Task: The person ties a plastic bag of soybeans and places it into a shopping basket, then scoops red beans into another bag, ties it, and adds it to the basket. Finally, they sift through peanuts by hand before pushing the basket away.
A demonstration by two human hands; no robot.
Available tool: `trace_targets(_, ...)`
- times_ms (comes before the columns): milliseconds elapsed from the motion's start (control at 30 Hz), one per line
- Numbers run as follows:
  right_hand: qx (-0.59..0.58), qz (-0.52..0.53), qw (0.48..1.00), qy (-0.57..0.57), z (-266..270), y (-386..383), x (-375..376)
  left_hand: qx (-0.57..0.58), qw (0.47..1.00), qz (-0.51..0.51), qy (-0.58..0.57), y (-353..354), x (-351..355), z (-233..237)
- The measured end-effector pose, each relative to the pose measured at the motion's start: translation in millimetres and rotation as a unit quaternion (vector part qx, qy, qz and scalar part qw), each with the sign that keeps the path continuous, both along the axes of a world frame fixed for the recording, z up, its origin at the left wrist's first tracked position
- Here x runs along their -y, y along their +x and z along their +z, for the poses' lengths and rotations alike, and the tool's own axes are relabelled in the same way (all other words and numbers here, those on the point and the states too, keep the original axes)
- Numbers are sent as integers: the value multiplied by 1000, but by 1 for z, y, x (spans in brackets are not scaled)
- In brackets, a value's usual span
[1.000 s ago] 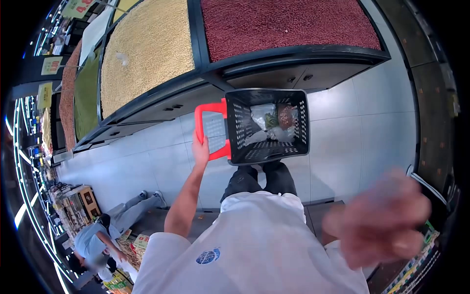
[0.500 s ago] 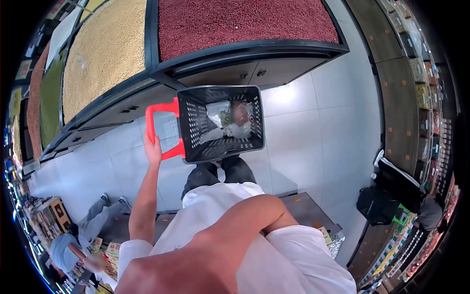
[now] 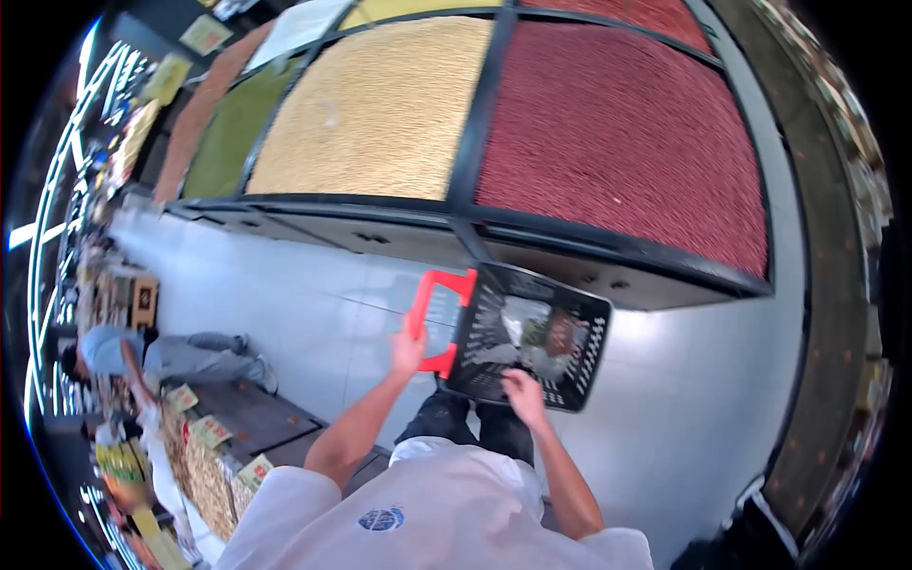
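Observation:
A black perforated basket with a red handle hangs in front of my legs. My left hand is wrapped round that handle. Clear plastic bags lie inside; one holds something green and another something reddish-brown. My right hand is over the basket's near edge, its fingers curled; whether they hold anything is too blurred to tell.
Ahead stands a bin counter with dark red beans, pale yellow grains and green ones. A person is at the left beside a display with price cards. Shelves line the right.
The view has swung left, so the basket and bins appear farther right. My right arm, bent across my chest before, now reaches down to the basket. My left hand still grips the handle.

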State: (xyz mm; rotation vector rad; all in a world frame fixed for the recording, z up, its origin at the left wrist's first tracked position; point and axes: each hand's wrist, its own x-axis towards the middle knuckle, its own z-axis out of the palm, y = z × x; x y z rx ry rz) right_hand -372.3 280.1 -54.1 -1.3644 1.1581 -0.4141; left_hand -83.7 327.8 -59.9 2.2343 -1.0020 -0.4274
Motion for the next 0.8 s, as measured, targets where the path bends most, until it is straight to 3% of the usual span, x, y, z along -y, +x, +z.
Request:
trace_targets(33, -24, -9, 999, 37, -41, -20, -1, -13, 998, 11, 56, -9, 6, 20)
trace_targets(67, 48, -91, 991, 88, -104, -40, -13, -26, 997, 16, 74, -10, 6, 21)
trace_targets(233, -35, -214, 963, 161, -137, -89, -2, -18, 999, 22, 42, -24, 1, 19)
trace_targets(300, -32, -228, 948, 218, -160, -94, 6, -7, 1000, 11, -3, -29, -2, 9)
trace_targets(367, 0, -271, 924, 271, -191, -117, 7, 4, 999, 26, 39, -32, -14, -14)
trace_targets(433, -20, -258, 928, 267, -195, -127, 14, -51, 998, 26, 6, -42, -7, 8)
trace_targets(500, -67, -226, 939, 252, -213, -137, 17, -98, 993, 32, 50, -43, -7, 15)
trace_targets(633, -106, -264, 899, 332, -201, -129, 44, -81, 993, 39, 73, -47, 0, 23)
trace_targets(667, -101, -264, 898, 337, -214, -127, 45, -128, 985, 66, 96, -65, 18, 55)
trace_targets(800, -107, -256, 896, 347, -261, -121, 52, -96, 992, 51, 71, -61, 10, 40)
